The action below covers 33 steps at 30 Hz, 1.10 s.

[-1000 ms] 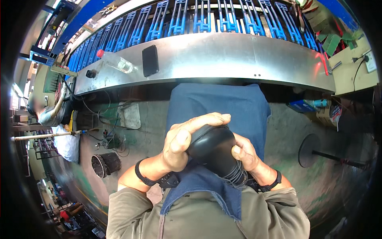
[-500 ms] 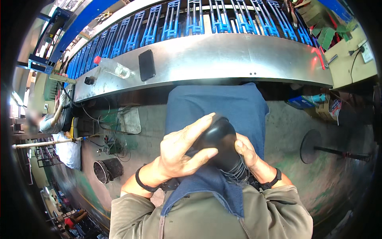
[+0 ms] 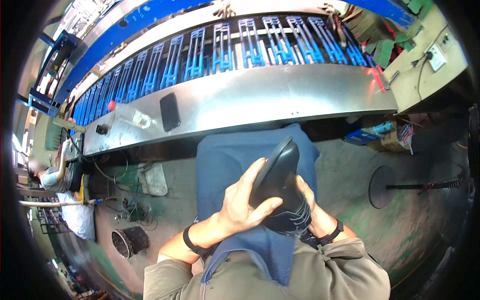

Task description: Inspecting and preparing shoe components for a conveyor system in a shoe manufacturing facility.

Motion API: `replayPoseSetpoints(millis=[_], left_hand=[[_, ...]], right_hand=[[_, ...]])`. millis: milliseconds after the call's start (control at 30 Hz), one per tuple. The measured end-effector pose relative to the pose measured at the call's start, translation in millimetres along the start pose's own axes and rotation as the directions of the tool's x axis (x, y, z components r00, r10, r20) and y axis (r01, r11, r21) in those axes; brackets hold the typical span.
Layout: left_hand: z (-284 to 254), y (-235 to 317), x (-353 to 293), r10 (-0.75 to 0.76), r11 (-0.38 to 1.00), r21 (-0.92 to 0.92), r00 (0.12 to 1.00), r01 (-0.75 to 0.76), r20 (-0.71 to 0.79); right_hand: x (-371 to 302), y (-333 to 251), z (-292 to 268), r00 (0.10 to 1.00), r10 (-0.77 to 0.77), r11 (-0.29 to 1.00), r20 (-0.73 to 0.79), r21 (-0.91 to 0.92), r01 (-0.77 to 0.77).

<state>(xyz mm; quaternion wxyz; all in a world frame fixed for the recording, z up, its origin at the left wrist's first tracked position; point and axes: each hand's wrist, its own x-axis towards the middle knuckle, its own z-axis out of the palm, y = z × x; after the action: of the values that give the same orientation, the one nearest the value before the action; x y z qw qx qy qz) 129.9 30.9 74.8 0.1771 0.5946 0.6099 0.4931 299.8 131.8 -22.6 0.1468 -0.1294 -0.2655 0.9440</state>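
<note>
A black lace-up shoe is held above my lap, its toe pointing up and away from me and tipped so part of the sole edge shows. Grey-black laces lie across its upper, close to my body. My left hand is wrapped along the sole side, thumb laid over the shoe and fingers reaching toward the toe. On the other side my right hand grips the shoe; most of its fingers are hidden behind it. Under the shoe, a blue cloth apron covers my lap.
Ahead runs a metal ledge carrying a phone and a bottle with a red cap. Beyond it stand blue racks. A black bucket is at left, a round-based stand at right. Another person works far left.
The shoe has turned in my hands, so its toe is narrower to view and its sole edge and laces show more. Both hands still hold it. The view has shifted slightly.
</note>
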Motion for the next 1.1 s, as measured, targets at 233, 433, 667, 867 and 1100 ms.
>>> replayPoseSetpoints(millis=[233,433,667,867,1100], left_hand=[[-13,5,31,0.05,0.994,0.09,0.991,-0.061,0.126],[-12,-2,35,0.067,0.996,0.051,0.993,-0.073,0.101],[-14,2,23,0.026,0.999,0.037,0.993,-0.031,0.118],[-19,15,19,-0.4,0.808,-0.42,0.908,0.414,0.124],[-52,-28,3,-0.566,0.457,-0.814,0.823,0.359,0.046]], right_hand=[[7,-22,42,1.0,-0.011,0.967,0.007,0.256,0.008],[6,-24,40,0.993,-0.102,0.995,0.057,-0.003,0.102],[5,-16,40,0.994,-0.089,0.992,-0.065,-0.094,0.083],[20,-15,68,0.981,-0.047,0.988,-0.189,0.136,0.074],[26,-34,102,0.991,-0.088,0.306,0.098,-0.944,0.121]])
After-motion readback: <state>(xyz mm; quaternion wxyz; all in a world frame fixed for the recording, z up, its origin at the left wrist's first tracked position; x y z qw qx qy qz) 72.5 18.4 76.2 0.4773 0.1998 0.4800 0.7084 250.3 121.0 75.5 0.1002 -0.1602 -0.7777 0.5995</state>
